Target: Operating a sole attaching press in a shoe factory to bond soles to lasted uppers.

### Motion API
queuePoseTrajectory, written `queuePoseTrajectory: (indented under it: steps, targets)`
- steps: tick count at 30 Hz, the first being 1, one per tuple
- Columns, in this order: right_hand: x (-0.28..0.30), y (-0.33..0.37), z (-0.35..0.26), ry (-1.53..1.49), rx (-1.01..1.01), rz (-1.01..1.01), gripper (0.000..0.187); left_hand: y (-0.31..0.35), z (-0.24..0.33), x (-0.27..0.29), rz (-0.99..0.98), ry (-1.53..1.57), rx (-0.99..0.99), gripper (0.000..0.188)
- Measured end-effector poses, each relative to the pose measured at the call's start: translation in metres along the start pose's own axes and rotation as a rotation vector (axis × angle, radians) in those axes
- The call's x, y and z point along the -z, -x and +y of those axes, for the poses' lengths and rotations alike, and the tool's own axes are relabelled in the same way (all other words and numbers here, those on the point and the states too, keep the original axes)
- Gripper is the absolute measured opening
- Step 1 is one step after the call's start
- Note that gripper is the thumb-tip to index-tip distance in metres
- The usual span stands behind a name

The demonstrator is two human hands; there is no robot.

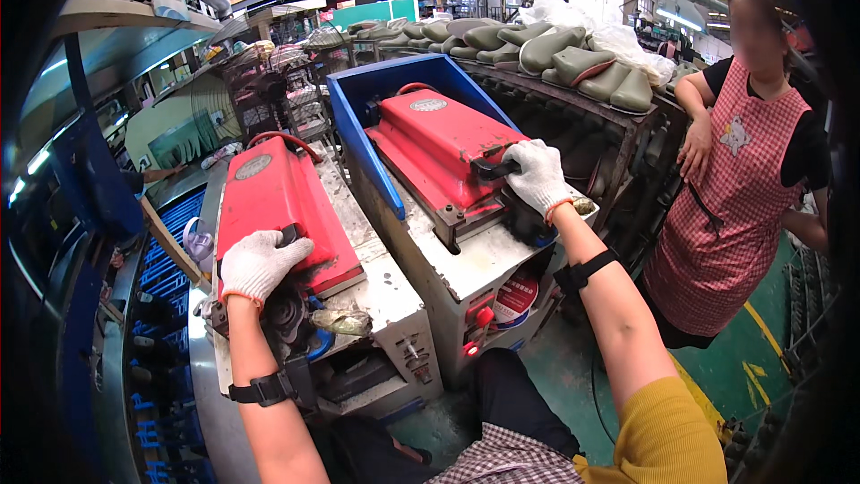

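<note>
Two red machine covers lie lowered side by side. My left hand (262, 264), in a white knitted glove, is closed round the black handle (288, 233) at the near end of the left red cover (278, 188). The glove hides part of that handle. My gloved right hand (537, 177) grips the black handle (491, 168) on the right red cover (439, 139). That cover sits within a blue metal guard (367, 139). A grimy wrapped bundle (342, 321) rests on the left machine near my left wrist.
Olive-green boots (551, 49) are heaped on a rack behind the right machine. A person in a red checked apron (721, 161) stands at the right. A round labelled container (515, 298) sits below the right machine's top. Blue racking (170, 260) runs along the left.
</note>
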State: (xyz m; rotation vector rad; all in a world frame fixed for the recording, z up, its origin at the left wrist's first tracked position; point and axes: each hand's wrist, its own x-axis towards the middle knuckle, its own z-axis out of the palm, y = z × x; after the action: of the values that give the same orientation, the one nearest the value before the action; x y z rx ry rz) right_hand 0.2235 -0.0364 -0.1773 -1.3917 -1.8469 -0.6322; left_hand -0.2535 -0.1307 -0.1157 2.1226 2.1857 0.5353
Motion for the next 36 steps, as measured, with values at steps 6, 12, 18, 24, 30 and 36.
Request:
queuePoseTrajectory:
  steps: [6,12,18,24,30,36]
  targets:
    - [0.0021,-0.0006,-0.0008,-0.006,0.016,0.0,0.014,-0.0005,0.0002,0.0009,-0.029,0.001,0.01,0.061]
    - [0.0028,-0.0005,-0.0025,0.017,-0.002,-0.003,0.013,0.0009,0.0031,0.0025,-0.001,-0.021,-0.009,0.062]
    - [0.0027,-0.0004,-0.0008,-0.003,0.014,0.004,0.013,0.0023,0.0051,0.0035,-0.01,-0.016,-0.001,0.061]
    - [0.0029,-0.0009,-0.002,-0.028,0.046,0.056,0.013,0.0023,0.004,0.003,0.006,-0.021,0.012,0.06]
    - [0.0026,-0.0011,-0.0025,0.01,0.007,0.018,0.011,0.0022,0.0033,0.0006,0.007,0.003,-0.01,0.06]
    - [0.0052,0.0,-0.0036,0.028,-0.002,0.003,0.012,0.0038,0.0046,-0.0002,0.067,0.026,-0.004,0.054]
